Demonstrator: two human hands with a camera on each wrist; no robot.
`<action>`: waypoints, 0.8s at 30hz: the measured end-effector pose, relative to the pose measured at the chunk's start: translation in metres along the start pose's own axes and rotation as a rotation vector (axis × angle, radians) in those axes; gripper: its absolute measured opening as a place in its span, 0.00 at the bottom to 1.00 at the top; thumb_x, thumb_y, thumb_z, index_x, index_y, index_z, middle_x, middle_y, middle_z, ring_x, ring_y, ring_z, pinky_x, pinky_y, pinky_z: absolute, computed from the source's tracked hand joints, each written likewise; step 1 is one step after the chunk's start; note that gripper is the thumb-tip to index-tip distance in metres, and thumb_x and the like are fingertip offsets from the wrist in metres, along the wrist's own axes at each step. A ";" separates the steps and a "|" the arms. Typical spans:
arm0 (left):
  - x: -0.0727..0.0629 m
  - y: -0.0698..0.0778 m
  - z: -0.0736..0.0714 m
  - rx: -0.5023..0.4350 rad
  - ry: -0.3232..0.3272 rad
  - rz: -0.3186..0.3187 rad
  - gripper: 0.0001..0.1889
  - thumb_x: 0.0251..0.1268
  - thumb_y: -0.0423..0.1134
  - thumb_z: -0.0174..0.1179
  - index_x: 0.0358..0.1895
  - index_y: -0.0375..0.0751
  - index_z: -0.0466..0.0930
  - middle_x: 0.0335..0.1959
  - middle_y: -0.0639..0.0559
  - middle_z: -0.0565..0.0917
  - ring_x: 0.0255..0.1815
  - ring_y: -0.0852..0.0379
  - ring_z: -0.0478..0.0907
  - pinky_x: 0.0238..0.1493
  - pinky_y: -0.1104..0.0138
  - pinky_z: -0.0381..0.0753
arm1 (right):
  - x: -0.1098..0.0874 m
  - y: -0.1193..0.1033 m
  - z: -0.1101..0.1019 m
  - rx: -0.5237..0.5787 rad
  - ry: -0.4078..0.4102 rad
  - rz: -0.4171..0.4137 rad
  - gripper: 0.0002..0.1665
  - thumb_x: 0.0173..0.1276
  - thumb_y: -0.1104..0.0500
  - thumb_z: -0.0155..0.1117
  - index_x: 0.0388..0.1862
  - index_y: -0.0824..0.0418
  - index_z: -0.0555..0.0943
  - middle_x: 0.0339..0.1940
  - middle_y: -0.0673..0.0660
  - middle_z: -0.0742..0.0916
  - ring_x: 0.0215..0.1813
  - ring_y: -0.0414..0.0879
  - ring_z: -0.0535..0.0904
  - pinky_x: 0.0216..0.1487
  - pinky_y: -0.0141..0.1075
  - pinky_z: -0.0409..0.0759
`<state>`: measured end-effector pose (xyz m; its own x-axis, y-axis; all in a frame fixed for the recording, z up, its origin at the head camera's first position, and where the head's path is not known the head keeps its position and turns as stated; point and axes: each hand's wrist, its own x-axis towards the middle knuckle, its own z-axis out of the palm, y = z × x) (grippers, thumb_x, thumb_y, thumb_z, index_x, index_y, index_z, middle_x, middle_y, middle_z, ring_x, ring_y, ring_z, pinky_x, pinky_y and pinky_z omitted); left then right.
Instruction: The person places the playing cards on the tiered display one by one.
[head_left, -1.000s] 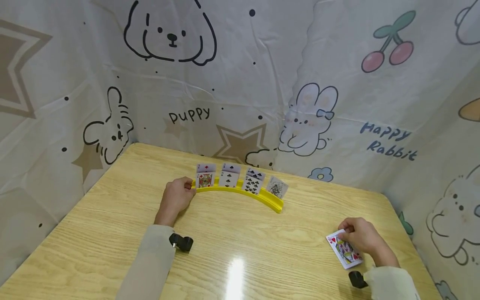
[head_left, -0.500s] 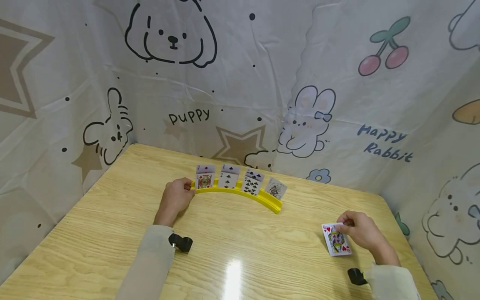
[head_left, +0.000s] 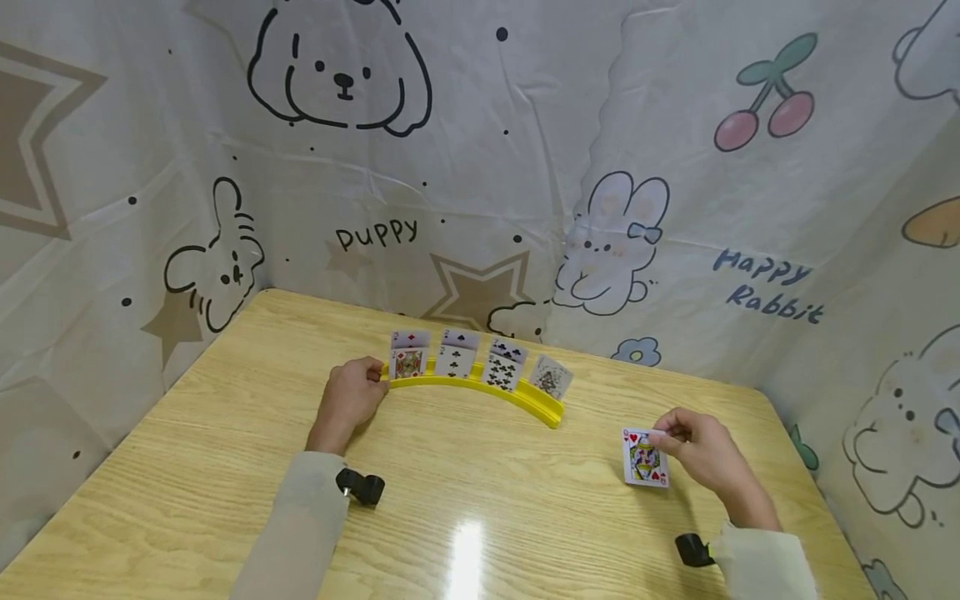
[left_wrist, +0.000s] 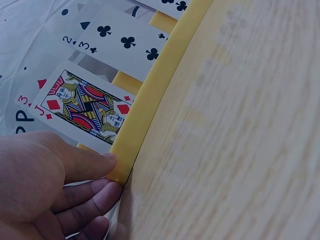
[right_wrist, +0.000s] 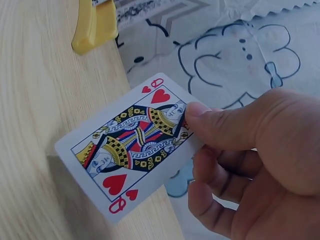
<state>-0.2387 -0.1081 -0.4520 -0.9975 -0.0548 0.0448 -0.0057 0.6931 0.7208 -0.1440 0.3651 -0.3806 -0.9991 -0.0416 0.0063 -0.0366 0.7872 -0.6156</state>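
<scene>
A curved yellow card holder (head_left: 546,410) stands on the table. My left hand (head_left: 349,400) pinches its left end, the thumb lying on the front rim in the left wrist view. In the holder, a jack of diamonds (left_wrist: 86,107) stands before a three of diamonds, and a three of clubs (left_wrist: 120,42) before a two of spades. Farther right are a clubs card (head_left: 501,373) with another behind it and a single card with a dark ornate figure (head_left: 551,378). My right hand (head_left: 705,454) holds a queen of hearts (right_wrist: 137,145) by its edge, face visible, right of the holder.
The light wooden table (head_left: 480,475) stretches around the holder and both hands. Behind it and at both sides hangs a printed cloth (head_left: 472,167). A small black camera (head_left: 362,487) sits at my left wrist, another black camera (head_left: 693,550) at my right.
The queen of hearts has come up from lying nearly flat to a more upright pose. My right hand has carried it left and a little toward the back. My left hand stays put.
</scene>
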 end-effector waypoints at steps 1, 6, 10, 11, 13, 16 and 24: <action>0.000 0.000 0.000 0.000 0.000 0.000 0.18 0.66 0.36 0.65 0.57 0.31 0.81 0.44 0.40 0.85 0.46 0.46 0.82 0.48 0.53 0.81 | 0.000 -0.001 0.001 0.007 0.007 -0.006 0.06 0.70 0.63 0.67 0.38 0.65 0.80 0.30 0.55 0.80 0.32 0.48 0.72 0.29 0.34 0.70; 0.000 0.001 0.000 -0.005 -0.007 -0.004 0.18 0.67 0.36 0.65 0.57 0.32 0.81 0.45 0.40 0.85 0.46 0.46 0.82 0.47 0.53 0.81 | 0.001 -0.009 0.008 0.036 0.032 -0.040 0.05 0.71 0.63 0.66 0.37 0.64 0.80 0.30 0.55 0.80 0.32 0.47 0.71 0.29 0.34 0.69; 0.000 0.000 -0.001 -0.005 -0.009 -0.002 0.18 0.67 0.36 0.64 0.57 0.32 0.81 0.45 0.40 0.85 0.46 0.46 0.82 0.48 0.54 0.81 | 0.003 -0.016 0.013 0.056 0.050 -0.049 0.04 0.71 0.63 0.66 0.37 0.64 0.80 0.30 0.55 0.81 0.33 0.48 0.71 0.29 0.34 0.69; 0.000 0.000 -0.001 -0.005 -0.009 -0.002 0.18 0.67 0.36 0.65 0.57 0.31 0.81 0.45 0.40 0.85 0.46 0.46 0.82 0.47 0.54 0.81 | 0.004 -0.017 0.014 0.062 0.054 -0.051 0.04 0.71 0.63 0.66 0.37 0.64 0.80 0.30 0.55 0.81 0.33 0.48 0.71 0.29 0.34 0.69; 0.000 0.000 -0.001 -0.002 -0.008 0.000 0.18 0.66 0.35 0.65 0.57 0.31 0.81 0.45 0.40 0.85 0.46 0.46 0.82 0.48 0.54 0.81 | 0.005 -0.019 0.017 0.077 0.060 -0.051 0.04 0.70 0.64 0.66 0.36 0.64 0.80 0.31 0.55 0.81 0.33 0.48 0.72 0.29 0.34 0.70; 0.000 -0.001 -0.001 0.000 -0.011 -0.003 0.18 0.66 0.35 0.65 0.57 0.31 0.81 0.45 0.40 0.85 0.46 0.46 0.82 0.48 0.53 0.81 | 0.007 -0.022 0.023 0.094 0.071 -0.051 0.04 0.70 0.64 0.67 0.36 0.63 0.81 0.31 0.55 0.82 0.34 0.49 0.72 0.30 0.34 0.70; 0.000 0.000 -0.003 -0.006 -0.017 0.007 0.18 0.66 0.35 0.64 0.57 0.30 0.81 0.45 0.40 0.85 0.47 0.45 0.82 0.49 0.52 0.80 | 0.014 -0.032 0.036 0.133 0.118 -0.040 0.04 0.70 0.63 0.67 0.36 0.63 0.81 0.32 0.56 0.81 0.36 0.50 0.72 0.29 0.34 0.70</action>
<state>-0.2382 -0.1104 -0.4503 -0.9986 -0.0373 0.0379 0.0018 0.6890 0.7248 -0.1557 0.3171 -0.3895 -0.9927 0.0079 0.1207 -0.0811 0.6977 -0.7118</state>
